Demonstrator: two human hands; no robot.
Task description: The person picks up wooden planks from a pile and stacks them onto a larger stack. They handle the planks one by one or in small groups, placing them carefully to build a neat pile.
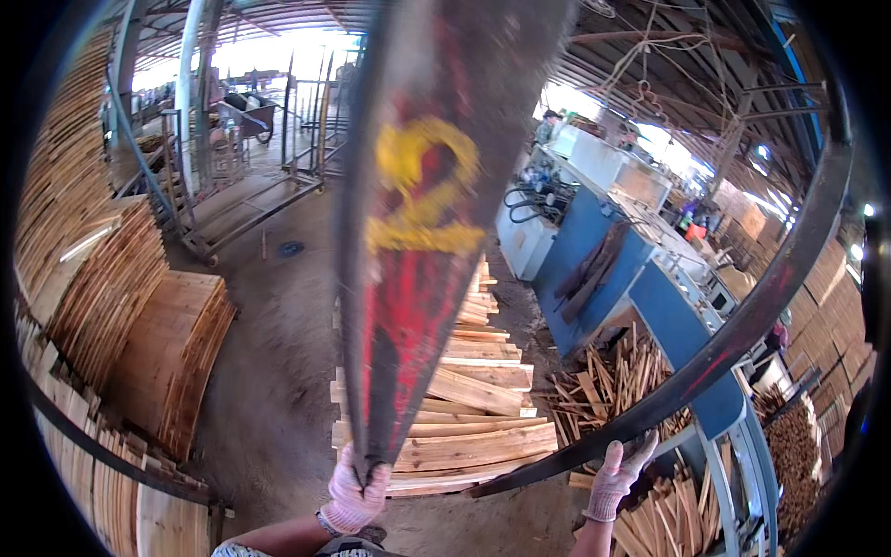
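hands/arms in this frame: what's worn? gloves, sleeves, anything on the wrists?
Both hands wear pale pinkish-white knit work gloves with ribbed cuffs: left hand, right hand. A dark band sits at the left wrist, just below the cuff. Forearms are bare below the gloves. A light patterned sleeve edge shows at the bottom of the picture on the left arm.

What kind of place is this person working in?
Probably a sawmill or timber workshop: cut boards lie stacked on the dirt floor, thin wood sheets are piled at the left, and a blue machine sits above offcuts.

a red, dusty metal frame (418, 232) with a yellow painted mark, raised upright close overhead.
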